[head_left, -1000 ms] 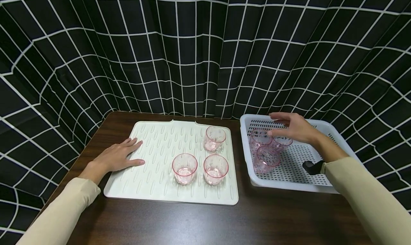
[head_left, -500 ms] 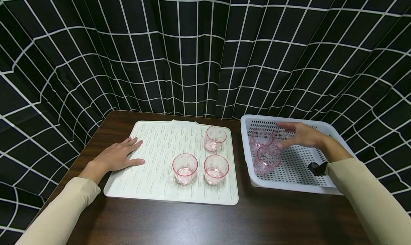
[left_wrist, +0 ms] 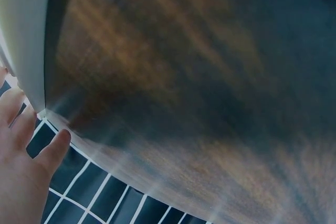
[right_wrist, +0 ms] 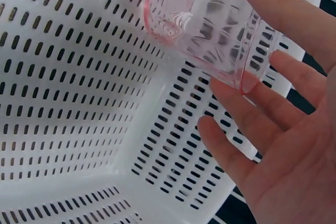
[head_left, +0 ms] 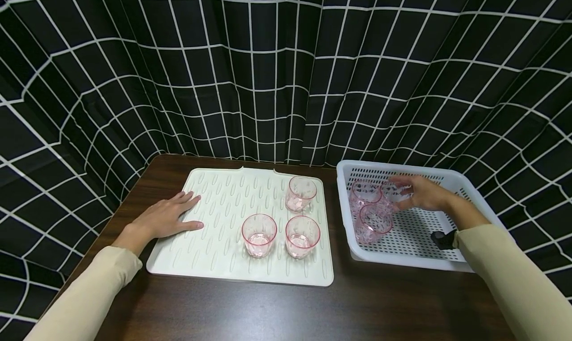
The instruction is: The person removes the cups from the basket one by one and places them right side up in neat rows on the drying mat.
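At the right, my right hand (head_left: 419,192) reaches into a white perforated basket (head_left: 402,259) and holds a clear pink-rimmed glass (right_wrist: 210,30) with the thumb on one side and fingers on the other. Beside that glass, two similar ones stand in the basket: a back glass (head_left: 365,192) and a front glass (head_left: 375,223). My left hand (head_left: 165,217) rests flat with spread fingers on the left edge of a white ridged drying mat (head_left: 214,202). Three matching glasses stand upright on the mat: a back one (head_left: 300,194), a front left one (head_left: 258,238) and a front right one (head_left: 302,238).
A dark brown wooden table (head_left: 232,311) bears the mat and the basket, with a narrow strip of wood between them. A black curtain with a white grid (head_left: 250,68) hangs behind and at both sides.
My right hand has gone lower into the basket and slightly to the right, its fingers now around the back right glass. The left hand and the glasses on the mat stay put.
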Demonstrator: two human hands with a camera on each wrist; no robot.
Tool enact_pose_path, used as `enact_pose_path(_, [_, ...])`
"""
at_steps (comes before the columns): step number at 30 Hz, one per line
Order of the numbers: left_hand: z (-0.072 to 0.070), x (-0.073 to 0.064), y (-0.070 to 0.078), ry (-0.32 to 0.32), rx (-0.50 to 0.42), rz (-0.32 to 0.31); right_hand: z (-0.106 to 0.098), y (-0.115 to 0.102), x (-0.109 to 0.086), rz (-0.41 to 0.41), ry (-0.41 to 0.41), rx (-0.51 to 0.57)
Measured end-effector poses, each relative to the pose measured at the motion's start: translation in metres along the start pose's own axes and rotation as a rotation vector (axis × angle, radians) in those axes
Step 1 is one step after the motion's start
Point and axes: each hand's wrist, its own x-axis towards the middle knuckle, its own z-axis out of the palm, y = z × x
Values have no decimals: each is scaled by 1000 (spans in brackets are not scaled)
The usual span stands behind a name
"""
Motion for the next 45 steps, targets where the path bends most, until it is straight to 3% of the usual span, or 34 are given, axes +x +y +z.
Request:
enact_pose_path(8, [1,1,0,-5,-2,-4,-3,2,-2,9,42,-41])
enact_pose_path(20, [0,1,-1,-11,-4,-8,-16,-1,-11,93,204,-73])
enact_pose_path(27, [0,0,1,-8,-6,-5,-21,-9,-14,149,364,-73])
enact_pose_path(37, [0,0,1,-12,-1,-14,-19,-26,-11,152,597,-24])
enact_pose_path(45, [-1,0,1,-12,8,-8,-18,-47,-4,156,635,28])
